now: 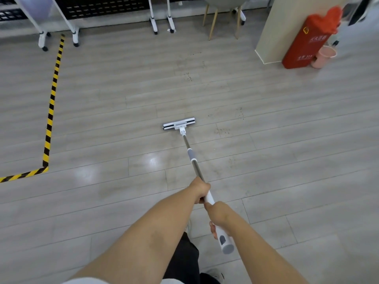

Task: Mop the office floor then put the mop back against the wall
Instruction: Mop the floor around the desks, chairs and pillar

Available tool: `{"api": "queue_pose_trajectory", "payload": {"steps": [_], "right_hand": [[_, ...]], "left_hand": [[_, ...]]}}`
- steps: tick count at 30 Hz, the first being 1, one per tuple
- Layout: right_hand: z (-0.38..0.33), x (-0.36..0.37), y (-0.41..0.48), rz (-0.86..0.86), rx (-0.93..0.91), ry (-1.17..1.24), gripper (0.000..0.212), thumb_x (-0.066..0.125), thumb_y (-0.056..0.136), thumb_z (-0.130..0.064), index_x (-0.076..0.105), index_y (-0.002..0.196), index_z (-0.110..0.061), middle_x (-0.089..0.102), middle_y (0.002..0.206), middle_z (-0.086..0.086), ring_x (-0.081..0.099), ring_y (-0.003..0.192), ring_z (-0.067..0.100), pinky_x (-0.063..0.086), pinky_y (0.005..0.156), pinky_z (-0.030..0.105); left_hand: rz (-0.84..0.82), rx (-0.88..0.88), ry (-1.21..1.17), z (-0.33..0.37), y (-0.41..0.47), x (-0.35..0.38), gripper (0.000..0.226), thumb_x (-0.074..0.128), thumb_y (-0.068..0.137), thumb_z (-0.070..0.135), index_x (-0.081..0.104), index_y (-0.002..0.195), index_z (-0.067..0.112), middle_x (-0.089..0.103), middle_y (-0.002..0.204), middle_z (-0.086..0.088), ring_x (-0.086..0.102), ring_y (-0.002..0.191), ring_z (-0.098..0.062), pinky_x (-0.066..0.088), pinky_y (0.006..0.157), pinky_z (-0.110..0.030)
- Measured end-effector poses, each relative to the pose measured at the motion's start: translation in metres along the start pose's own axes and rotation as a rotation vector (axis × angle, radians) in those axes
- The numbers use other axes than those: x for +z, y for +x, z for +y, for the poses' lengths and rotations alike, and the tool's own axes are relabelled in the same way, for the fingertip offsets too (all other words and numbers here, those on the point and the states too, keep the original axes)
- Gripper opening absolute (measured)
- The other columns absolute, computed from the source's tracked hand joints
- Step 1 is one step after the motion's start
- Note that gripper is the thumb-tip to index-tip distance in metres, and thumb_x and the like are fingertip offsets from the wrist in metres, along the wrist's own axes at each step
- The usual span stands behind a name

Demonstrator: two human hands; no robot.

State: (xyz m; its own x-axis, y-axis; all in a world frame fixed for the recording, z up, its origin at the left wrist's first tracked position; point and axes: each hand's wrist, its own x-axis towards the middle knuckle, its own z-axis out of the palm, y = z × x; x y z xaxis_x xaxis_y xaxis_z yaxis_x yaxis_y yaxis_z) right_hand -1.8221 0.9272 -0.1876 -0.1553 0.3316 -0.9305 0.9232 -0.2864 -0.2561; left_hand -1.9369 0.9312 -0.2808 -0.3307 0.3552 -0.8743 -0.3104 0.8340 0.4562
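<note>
**Both hands on one mop, head out in front**

Nearest to us, the right hand (218, 217) wraps the white top end of the mop (192, 160), just above its grey end cap. The left hand (200, 189) grips the pole a little further forward, almost touching the right, so the left is the nearer of the two to the working end. Neither hand is free.

From that grip the pole runs away from us and slightly to the left, and that line is its long axis. It ends in the mop head (179, 124), which lies flat on the floor (102, 119) with its bar crosswise to the pole. We judge that the next stroke turns on this: the head lies straight ahead of the hands, and dark specks (222, 131) sit just right of it, with more patches beyond.

We count one mop, two hands and at least three patches of specks. Further off are one run of striped tape (52, 99) on the left, one chair (223, 17), one pillar (287, 27), one red box (303, 44) and one pink bucket (324, 56).
</note>
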Motion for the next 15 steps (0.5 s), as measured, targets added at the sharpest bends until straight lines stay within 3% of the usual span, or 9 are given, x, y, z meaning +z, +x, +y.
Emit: {"api": "queue_pose_trajectory", "payload": {"steps": [7,15], "right_hand": [[-0.064,-0.002,0.039,-0.007,-0.022,0.001,0.037,0.036,0.105,-0.041,0.054,0.094,-0.01,0.06,0.065,0.01,0.056,0.054,0.023,0.053,0.062,0.037],[-0.174,-0.022,0.102,-0.032,-0.021,0.065,0.038,0.039,0.104,-0.041,0.053,0.1,-0.006,0.057,0.06,0.012,0.053,0.049,0.025,0.05,0.06,0.039]], "left_hand": [[0.016,-0.008,-0.011,0.039,0.051,-0.04,0.036,0.052,0.098,0.019,0.043,0.134,0.019,0.058,0.119,-0.011,0.06,0.106,-0.032,0.053,0.059,-0.036],[0.044,0.016,-0.014,0.12,0.131,-0.101,0.036,0.051,0.098,0.017,0.045,0.133,0.016,0.058,0.12,-0.012,0.059,0.102,-0.031,0.05,0.054,-0.033]]}}
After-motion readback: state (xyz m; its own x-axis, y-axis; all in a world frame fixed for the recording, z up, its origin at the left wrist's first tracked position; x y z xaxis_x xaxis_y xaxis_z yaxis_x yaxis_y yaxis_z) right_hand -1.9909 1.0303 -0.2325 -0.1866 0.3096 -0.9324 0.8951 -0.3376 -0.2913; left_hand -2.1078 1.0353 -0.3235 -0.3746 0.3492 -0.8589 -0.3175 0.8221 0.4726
